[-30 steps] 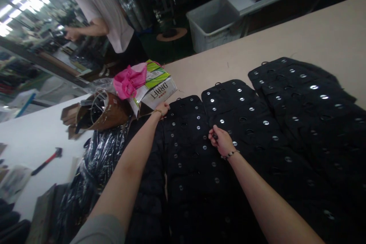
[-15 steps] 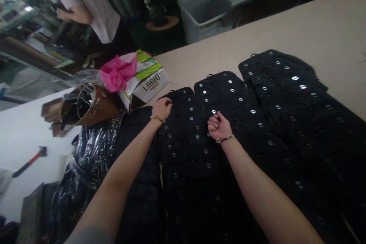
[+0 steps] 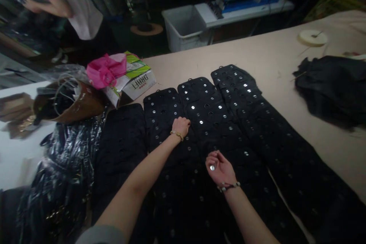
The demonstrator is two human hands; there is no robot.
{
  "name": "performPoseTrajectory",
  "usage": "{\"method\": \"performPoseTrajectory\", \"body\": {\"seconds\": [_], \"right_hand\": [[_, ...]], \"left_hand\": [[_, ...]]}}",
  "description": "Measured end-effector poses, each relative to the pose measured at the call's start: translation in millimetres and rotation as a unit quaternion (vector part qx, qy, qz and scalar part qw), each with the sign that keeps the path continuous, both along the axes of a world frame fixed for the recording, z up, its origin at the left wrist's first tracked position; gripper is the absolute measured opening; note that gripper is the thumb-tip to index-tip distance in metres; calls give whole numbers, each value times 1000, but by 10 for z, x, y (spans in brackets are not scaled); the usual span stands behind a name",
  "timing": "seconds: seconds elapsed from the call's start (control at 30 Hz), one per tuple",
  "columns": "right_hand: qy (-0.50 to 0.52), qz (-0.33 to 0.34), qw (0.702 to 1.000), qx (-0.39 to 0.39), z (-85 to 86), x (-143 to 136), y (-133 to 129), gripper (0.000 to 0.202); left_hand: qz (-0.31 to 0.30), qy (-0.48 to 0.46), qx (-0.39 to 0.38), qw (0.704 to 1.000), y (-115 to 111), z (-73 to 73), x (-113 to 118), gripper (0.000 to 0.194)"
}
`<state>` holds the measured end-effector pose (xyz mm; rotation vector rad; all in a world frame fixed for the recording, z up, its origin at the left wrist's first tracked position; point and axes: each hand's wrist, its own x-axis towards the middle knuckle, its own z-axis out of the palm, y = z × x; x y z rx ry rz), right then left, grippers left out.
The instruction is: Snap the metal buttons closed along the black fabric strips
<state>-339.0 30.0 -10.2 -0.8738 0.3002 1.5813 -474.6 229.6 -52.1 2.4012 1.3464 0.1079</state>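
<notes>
Black fabric pieces lie overlapped in several long rows, dotted with small round metal discs that look like snap washers. My left hand is over the right edge of the second row from the left, fingers curled down and pressed together. Whatever its fingertips hold, if anything, is hidden. Lower and to the right, my right hand is turned palm up above the third row, its fingers curled in. A shiny metal disc shows in that palm.
On the left are a brown tub, a box with a pink bag, and plastic-wrapped black material. Black cloth and a tape roll lie at right. Beyond the table stand a grey bin and a person.
My left hand has moved from the top of the second row down and to its right edge. My right hand is lower along the rows, with the disc now visible. The view has swung right.
</notes>
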Motion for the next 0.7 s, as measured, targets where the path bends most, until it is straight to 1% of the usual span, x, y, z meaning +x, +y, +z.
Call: {"method": "performPoseTrajectory", "body": {"seconds": [0.07,0.1,0.13,0.2,0.27,0.33,0.37,0.4,0.43,0.47,0.53,0.63,0.67,0.7], "right_hand": [[27,3,999,-32,-3,-108,-472,28],[45,0,998,-47,-8,-166,-687,28],[57,-5,997,-59,-12,-223,-881,28],[52,-12,996,-73,-9,-332,-1205,28],[20,-14,997,-79,9,-426,-1448,26],[14,-12,996,-92,33,-514,-1628,23],[27,-9,995,-98,44,-561,-1704,21],[47,-6,993,-105,53,-612,-1773,20],[67,0,992,-111,58,-668,-1837,19],[85,11,990,-113,61,-728,-1897,18],[109,47,988,-103,61,-857,-2003,17],[121,123,983,-60,71,-1051,-2108,16],[115,145,982,-48,83,-1117,-2130,15],[100,159,981,-43,102,-1187,-2147,15]], "left_hand": [[21,-21,-3,1000,-193,223,-41,19],[31,-38,-6,999,-360,337,-73,19],[34,-60,-13,998,-578,447,-113,19],[10,-111,-42,993,-1155,639,-209,18],[-60,-164,-79,982,-1856,780,-322,15],[-147,-194,-94,965,-2555,873,-437,13],[-169,-199,-89,961,-2865,905,-493,12],[-176,-198,-78,961,-3135,930,-547,12],[-169,-193,-64,964,-3359,951,-601,13],[-150,-187,-49,970,-3539,970,-656,15],[-113,-171,-25,978,-3792,1011,-776,17],[-71,-181,-14,981,-4038,1077,-981,20],[-46,-202,-20,978,-4114,1093,-1044,23],[-6,-235,-32,972,-4191,1103,-1095,25]]}}
